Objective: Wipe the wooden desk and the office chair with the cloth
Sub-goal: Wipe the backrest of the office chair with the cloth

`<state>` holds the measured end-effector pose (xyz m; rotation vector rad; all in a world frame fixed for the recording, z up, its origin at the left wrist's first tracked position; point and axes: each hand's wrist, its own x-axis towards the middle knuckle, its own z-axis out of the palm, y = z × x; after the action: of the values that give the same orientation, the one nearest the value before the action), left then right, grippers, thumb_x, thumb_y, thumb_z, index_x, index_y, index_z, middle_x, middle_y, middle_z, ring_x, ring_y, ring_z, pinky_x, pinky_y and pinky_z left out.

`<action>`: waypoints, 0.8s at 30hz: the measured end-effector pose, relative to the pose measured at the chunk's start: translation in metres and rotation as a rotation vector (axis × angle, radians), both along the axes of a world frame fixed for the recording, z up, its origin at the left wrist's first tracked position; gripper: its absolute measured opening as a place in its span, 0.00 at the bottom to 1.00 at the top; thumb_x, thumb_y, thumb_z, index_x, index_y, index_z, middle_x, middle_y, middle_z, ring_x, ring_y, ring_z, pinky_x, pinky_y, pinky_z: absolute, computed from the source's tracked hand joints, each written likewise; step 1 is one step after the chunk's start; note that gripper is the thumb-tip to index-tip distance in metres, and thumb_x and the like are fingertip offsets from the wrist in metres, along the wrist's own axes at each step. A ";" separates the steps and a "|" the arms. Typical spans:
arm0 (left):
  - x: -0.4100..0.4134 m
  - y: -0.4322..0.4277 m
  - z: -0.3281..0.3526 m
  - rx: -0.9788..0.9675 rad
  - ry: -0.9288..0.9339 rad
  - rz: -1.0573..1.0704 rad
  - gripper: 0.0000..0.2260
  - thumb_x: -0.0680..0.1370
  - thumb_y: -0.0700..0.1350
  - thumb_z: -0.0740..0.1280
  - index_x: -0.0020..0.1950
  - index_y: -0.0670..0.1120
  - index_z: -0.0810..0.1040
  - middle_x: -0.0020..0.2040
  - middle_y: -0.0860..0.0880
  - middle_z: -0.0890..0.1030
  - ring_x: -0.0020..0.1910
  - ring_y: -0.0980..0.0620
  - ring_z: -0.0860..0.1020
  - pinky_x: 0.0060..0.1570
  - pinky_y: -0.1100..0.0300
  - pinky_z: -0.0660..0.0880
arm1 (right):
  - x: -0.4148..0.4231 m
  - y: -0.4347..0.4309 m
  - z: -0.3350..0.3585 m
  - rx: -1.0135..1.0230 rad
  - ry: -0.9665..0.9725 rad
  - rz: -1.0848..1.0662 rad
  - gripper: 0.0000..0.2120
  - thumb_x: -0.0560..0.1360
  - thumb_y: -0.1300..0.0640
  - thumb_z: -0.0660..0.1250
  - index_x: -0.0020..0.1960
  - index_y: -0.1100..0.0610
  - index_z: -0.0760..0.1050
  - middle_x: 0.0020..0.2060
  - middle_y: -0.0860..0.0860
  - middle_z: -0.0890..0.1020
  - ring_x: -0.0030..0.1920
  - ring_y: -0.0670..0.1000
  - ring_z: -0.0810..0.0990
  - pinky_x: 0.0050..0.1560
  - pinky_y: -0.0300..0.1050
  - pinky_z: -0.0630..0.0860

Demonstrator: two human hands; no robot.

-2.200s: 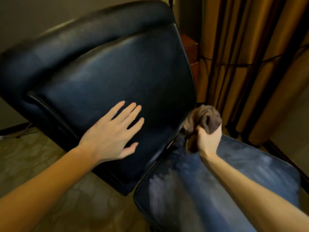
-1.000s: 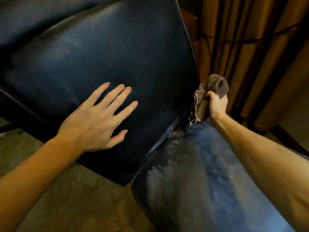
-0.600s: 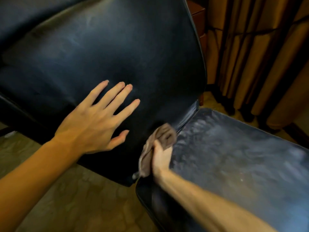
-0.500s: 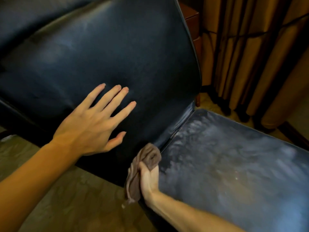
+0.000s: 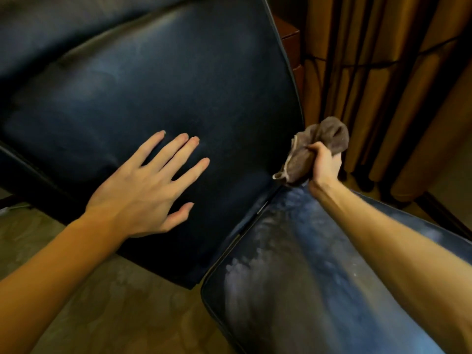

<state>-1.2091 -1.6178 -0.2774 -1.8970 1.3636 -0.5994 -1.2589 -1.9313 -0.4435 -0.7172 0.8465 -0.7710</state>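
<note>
The cloth (image 5: pixel 322 143) is bunched in the right hand (image 5: pixel 325 165), fingers clenched round it, at the far end of the crease between the seat (image 5: pixel 288 297) and backrest (image 5: pixel 178 77) of the office chair (image 5: pixel 237 154). The left hand (image 5: pixel 150 186) lies flat on the backrest, fingers spread. Pale streaks on the seat suggest the wiping is partway; the desk is not in view. Curtains (image 5: pixel 388 93) hang close on the right.

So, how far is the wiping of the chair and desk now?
Done, it seems: the seat carries pale streaks, probably from wiping. In hand: the right hand grips the cloth at the seat's far back corner; the left hand lies flat on the backrest. Left: the backrest shows no clear streaks, and the desk top is out of view, so cannot be judged.
</note>
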 end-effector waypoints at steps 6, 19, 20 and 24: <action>0.006 0.001 -0.003 0.000 -0.016 -0.004 0.36 0.80 0.63 0.53 0.83 0.44 0.57 0.82 0.34 0.54 0.82 0.36 0.55 0.79 0.37 0.51 | 0.023 0.014 -0.028 0.080 -0.006 0.048 0.16 0.77 0.63 0.67 0.64 0.63 0.78 0.54 0.57 0.86 0.53 0.55 0.86 0.62 0.57 0.81; -0.002 -0.003 0.001 0.020 -0.001 0.010 0.36 0.80 0.64 0.52 0.84 0.45 0.57 0.82 0.35 0.54 0.82 0.36 0.54 0.80 0.38 0.49 | -0.055 0.196 -0.049 0.319 0.123 0.529 0.15 0.75 0.69 0.64 0.59 0.63 0.81 0.47 0.57 0.87 0.52 0.59 0.85 0.58 0.53 0.81; -0.003 -0.003 0.001 0.019 -0.001 0.010 0.36 0.80 0.64 0.52 0.84 0.44 0.56 0.82 0.35 0.54 0.82 0.36 0.54 0.80 0.37 0.49 | -0.054 0.177 -0.048 0.271 0.115 0.480 0.16 0.75 0.70 0.64 0.60 0.62 0.80 0.49 0.57 0.86 0.54 0.60 0.85 0.60 0.53 0.80; -0.003 -0.002 0.002 0.021 -0.005 0.011 0.36 0.80 0.63 0.53 0.83 0.44 0.57 0.82 0.34 0.54 0.82 0.36 0.55 0.79 0.37 0.50 | -0.044 0.084 -0.033 -0.085 0.220 0.201 0.33 0.79 0.64 0.70 0.79 0.59 0.59 0.67 0.49 0.72 0.67 0.48 0.72 0.71 0.39 0.65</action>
<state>-1.2126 -1.6202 -0.2757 -1.8837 1.3502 -0.5822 -1.3030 -1.8473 -0.4762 -0.9602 0.9273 -0.5563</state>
